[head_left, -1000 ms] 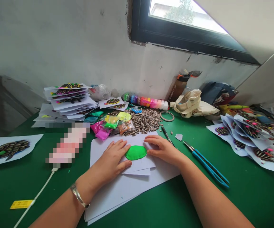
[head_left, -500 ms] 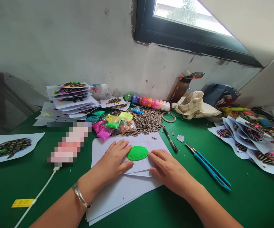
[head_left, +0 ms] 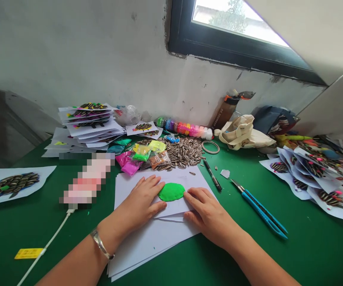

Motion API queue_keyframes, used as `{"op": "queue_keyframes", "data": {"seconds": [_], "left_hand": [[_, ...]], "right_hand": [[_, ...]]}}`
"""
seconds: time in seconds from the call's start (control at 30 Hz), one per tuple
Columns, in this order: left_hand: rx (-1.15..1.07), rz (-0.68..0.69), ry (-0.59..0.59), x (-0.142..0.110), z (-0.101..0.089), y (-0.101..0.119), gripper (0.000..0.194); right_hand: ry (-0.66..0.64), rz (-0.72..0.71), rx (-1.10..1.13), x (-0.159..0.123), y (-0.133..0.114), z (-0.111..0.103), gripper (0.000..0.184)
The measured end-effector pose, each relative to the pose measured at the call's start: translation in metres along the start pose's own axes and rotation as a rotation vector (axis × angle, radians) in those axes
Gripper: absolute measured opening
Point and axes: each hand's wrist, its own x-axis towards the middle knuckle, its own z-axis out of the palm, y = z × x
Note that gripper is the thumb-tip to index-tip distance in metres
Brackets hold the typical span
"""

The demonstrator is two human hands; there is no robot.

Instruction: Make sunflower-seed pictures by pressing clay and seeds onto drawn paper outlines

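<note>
A flat green oval of modelling clay [head_left: 171, 192] lies on a small white sheet [head_left: 174, 210], itself on top of several larger white sheets [head_left: 138, 250]. My left hand [head_left: 146, 197] rests flat on the paper at the clay's left edge, thumb apart from the fingers. At the right edge, the index fingertip of my right hand [head_left: 203, 206] touches or nearly touches the clay, the other fingers stretched out and the thumb lower on the paper. Both hands are open and hold nothing. Faint pencil-like lines show on the sheet below the clay.
Behind the paper lie coloured clay packets [head_left: 141, 153] and a heap of sunflower seeds [head_left: 186, 151]. To the right are a black pen [head_left: 212, 174], a tape roll [head_left: 211, 147] and a blue utility knife [head_left: 259, 208], blade bare. Seed pictures [head_left: 91, 123] are stacked at left.
My right hand has shifted slightly left, closer against the clay's right edge. The left hand and the clay look almost unchanged.
</note>
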Motion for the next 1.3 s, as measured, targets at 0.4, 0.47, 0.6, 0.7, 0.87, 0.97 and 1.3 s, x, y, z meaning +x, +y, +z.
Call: {"op": "queue_keyframes", "data": {"seconds": [0.4,0.47,0.6,0.7,0.87,0.97,1.3], "left_hand": [[-0.015,-0.009,-0.014,0.000,-0.003,0.003,0.057],[-0.023,-0.010,-0.013,-0.001,-0.003,0.003,0.057],[-0.023,-0.016,-0.026,0.000,-0.004,0.003,0.058],[-0.025,-0.009,-0.006,0.000,-0.001,0.001,0.058],[-0.028,0.015,0.023,-0.001,0.002,-0.002,0.056],[-0.017,0.005,0.004,-0.001,0.000,0.000,0.057],[-0.045,0.009,0.026,-0.002,0.001,0.000,0.056]], "right_hand": [[-0.009,0.003,0.001,0.001,0.000,-0.002,0.040],[-0.006,-0.003,-0.002,0.000,0.000,-0.002,0.040],[-0.012,-0.001,-0.021,0.000,-0.002,-0.002,0.038],[0.001,-0.027,-0.056,-0.001,-0.003,0.000,0.045],[-0.005,-0.038,-0.120,-0.002,-0.004,0.005,0.042],[-0.011,-0.052,-0.160,-0.001,-0.006,0.006,0.050],[-0.041,-0.061,-0.175,-0.001,-0.012,0.011,0.054]]}}
